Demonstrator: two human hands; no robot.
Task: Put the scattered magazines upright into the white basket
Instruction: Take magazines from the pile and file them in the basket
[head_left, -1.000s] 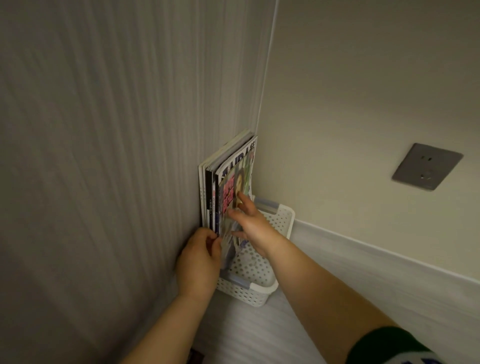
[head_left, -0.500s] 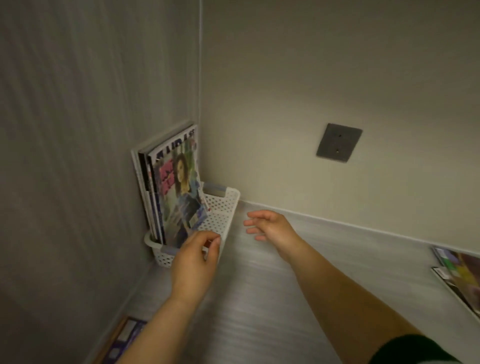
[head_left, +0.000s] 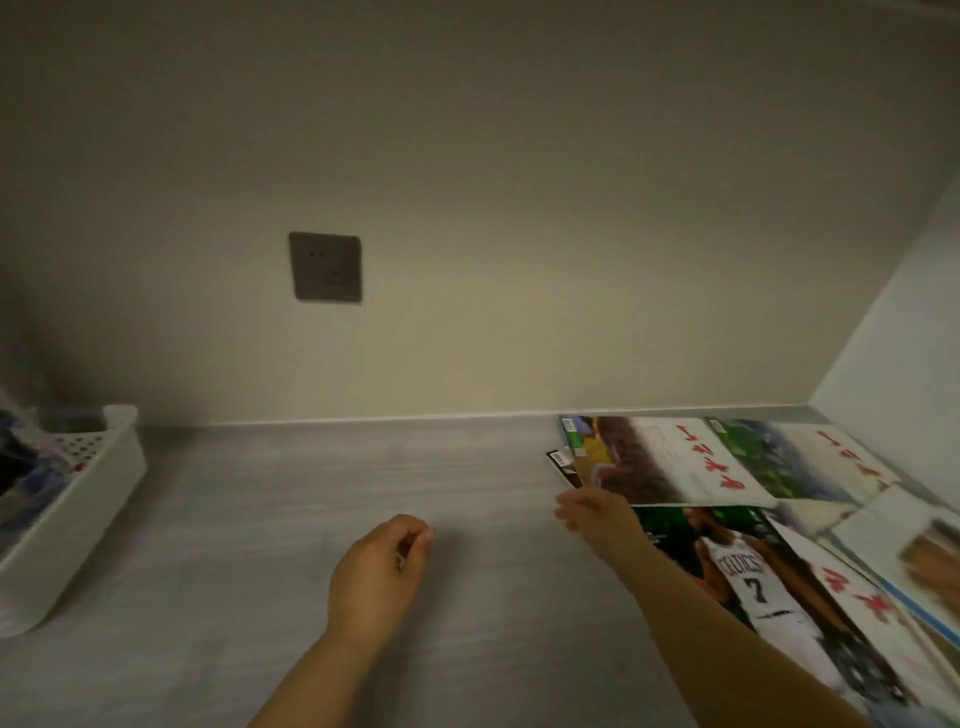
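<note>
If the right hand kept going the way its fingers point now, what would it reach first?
Most likely the magazine with the yellow-and-white cover: the right hand points up and slightly left, at its near-left corner. Whether they already touch is unclear.

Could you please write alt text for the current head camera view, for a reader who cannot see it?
The right hand reaches toward scattered magazines lying flat at the right of a grey surface; the empty left hand hovers mid-frame. A white basket sits at the far left.

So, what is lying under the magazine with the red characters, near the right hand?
A black magazine corner sticks out at its left, and the basketball magazine reaches under its near edge. The right hand and the magazine with red characters hide the rest.
</note>
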